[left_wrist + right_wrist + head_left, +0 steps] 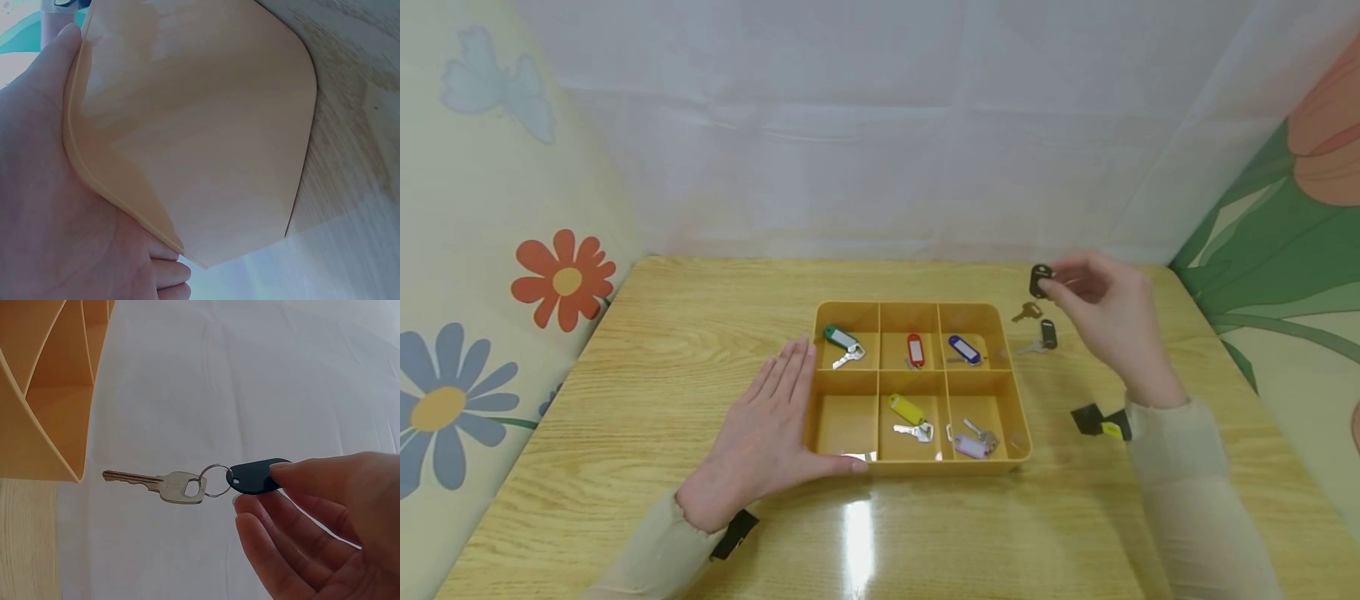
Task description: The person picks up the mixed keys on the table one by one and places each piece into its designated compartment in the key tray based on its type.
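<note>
My right hand [1108, 321] pinches a black key tag [1040, 281] between thumb and fingers, above the table at the tray's right. From its ring hangs a silver key [181, 487], well shown in the right wrist view. Under that hand, another black tag [1048, 333] with a key lies on the table. My left hand [767, 425] rests against the left side of the yellow-orange tray [917, 468], fingers straight, thumb along the front rim. Keys with green [841, 337], red [914, 350], blue [964, 349], yellow [907, 409] and lilac [972, 447] tags lie in separate compartments.
The tray stands on a wooden table [662, 375] and has six compartments. A white cloth [880, 167] hangs behind the table. Flower-patterned panels rise at the left [467, 250] and right [1292, 275].
</note>
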The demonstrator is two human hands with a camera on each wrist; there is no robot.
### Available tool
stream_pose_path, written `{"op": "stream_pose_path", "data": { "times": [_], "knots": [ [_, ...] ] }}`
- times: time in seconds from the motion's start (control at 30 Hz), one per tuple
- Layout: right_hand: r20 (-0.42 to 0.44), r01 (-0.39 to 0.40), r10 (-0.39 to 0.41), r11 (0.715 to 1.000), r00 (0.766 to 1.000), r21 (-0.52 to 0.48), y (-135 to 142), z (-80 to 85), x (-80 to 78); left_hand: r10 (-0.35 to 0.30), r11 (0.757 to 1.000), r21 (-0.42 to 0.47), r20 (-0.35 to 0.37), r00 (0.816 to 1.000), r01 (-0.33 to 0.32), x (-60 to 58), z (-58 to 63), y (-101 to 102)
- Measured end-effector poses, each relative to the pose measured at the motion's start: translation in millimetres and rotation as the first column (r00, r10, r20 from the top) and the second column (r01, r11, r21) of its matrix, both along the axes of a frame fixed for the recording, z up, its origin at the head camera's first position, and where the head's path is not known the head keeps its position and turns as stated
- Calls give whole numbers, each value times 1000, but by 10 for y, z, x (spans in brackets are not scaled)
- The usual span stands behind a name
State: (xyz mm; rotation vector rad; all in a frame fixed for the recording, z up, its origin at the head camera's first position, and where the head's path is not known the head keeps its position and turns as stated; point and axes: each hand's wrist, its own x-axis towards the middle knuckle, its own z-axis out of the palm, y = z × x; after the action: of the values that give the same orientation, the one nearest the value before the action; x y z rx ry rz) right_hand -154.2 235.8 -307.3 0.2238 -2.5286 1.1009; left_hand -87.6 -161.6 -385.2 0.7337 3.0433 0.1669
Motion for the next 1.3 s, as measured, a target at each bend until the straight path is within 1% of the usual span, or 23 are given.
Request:
{"op": "stream_pose_path", "data": {
  "times": [0.33,0.7,1.3],
  "knots": [
    [-9,-18,18,1000,1000,-10,-40,21,26,0,1000,-1,7,1000,0,3,6,-1],
    [-22,-33,33,999,999,9,-118,66,68,-1,1000,12,3,1000,1,4,1,-4],
    [-43,-66,67,997,997,32,-197,80,119,1,1000,2,1,1000,-1,6,-3,-5]
  ]
}}
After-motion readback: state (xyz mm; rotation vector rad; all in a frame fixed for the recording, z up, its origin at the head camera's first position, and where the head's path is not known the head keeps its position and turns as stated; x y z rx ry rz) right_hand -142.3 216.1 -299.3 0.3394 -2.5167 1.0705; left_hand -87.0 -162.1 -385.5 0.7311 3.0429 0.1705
